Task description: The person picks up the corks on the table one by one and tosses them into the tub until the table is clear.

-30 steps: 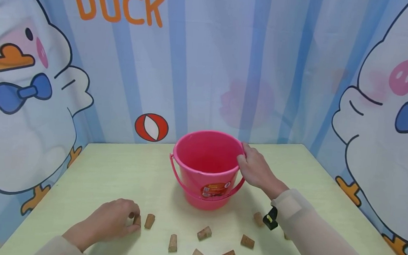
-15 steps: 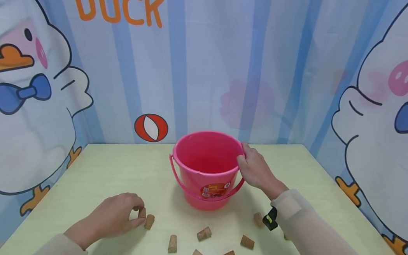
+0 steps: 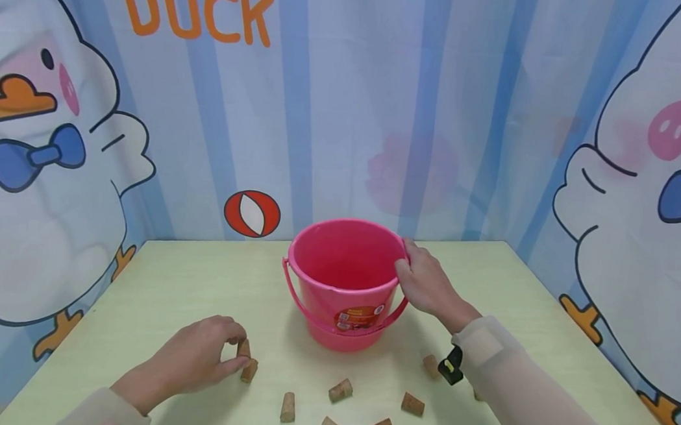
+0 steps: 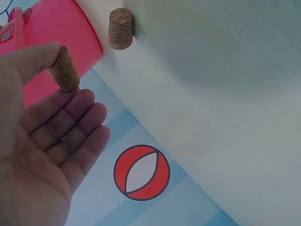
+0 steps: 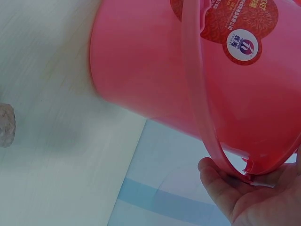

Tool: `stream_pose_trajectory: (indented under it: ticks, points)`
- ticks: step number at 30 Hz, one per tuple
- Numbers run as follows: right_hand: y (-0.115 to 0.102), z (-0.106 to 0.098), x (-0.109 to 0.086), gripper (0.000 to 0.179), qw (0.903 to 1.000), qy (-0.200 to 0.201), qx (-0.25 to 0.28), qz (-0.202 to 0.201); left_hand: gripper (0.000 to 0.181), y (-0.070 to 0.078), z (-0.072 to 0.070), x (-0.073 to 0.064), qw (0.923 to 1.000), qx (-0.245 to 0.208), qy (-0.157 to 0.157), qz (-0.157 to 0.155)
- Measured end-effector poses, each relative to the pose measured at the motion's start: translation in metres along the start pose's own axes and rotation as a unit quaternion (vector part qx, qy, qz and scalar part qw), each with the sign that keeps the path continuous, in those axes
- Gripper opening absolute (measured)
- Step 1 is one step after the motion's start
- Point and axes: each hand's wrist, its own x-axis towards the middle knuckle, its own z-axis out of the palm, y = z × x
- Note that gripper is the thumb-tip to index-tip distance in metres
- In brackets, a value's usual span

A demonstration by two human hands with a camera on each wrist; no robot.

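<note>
We saw a screened-off work corner, a small booth of sorts, and could not tell whether a home, a lab or a studio lay around it. What told us so was the cloth backdrop point(image 3: 352, 109), which stood behind the pale table point(image 3: 208, 276) and along both its sides in soft folds. Its print looked childlike: blue stripes point(image 3: 298, 106), a plump white bird point(image 3: 40, 239) with a blue bow tie point(image 3: 42, 154) on the left, a similar bird point(image 3: 635, 276) on the right, a red-and-white ball point(image 3: 252, 213) and orange letters point(image 3: 193, 12) that spelled DUCK.
</note>
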Motion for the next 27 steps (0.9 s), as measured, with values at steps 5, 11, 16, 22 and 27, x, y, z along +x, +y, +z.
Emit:
stream_pose_trajectory:
  ticks: [5,11,16,22,27]
  points:
    - [0.000,0.000,0.000,0.054,1.0000,-0.001,-0.004,0.001,0.020,0.002,-0.001,-0.001,0.9999,0.001,0.012,0.008]
    - [0.000,0.001,-0.001,0.053,1.0000,-0.002,0.001,0.002,0.020,0.004,-0.003,-0.001,0.9995,-0.003,0.025,0.017]
    - [-0.001,0.000,-0.001,0.055,1.0000,-0.003,0.000,0.007,0.018,0.005,-0.004,-0.001,0.9992,-0.005,0.035,0.019]
    - [-0.002,0.000,-0.002,0.058,0.9999,-0.003,-0.006,0.010,0.017,0.008,-0.006,0.001,0.9991,-0.009,0.040,0.011]
    - [-0.001,0.001,-0.001,0.056,1.0000,-0.002,-0.003,0.007,0.017,0.010,-0.007,0.002,0.9983,-0.006,0.055,0.020]
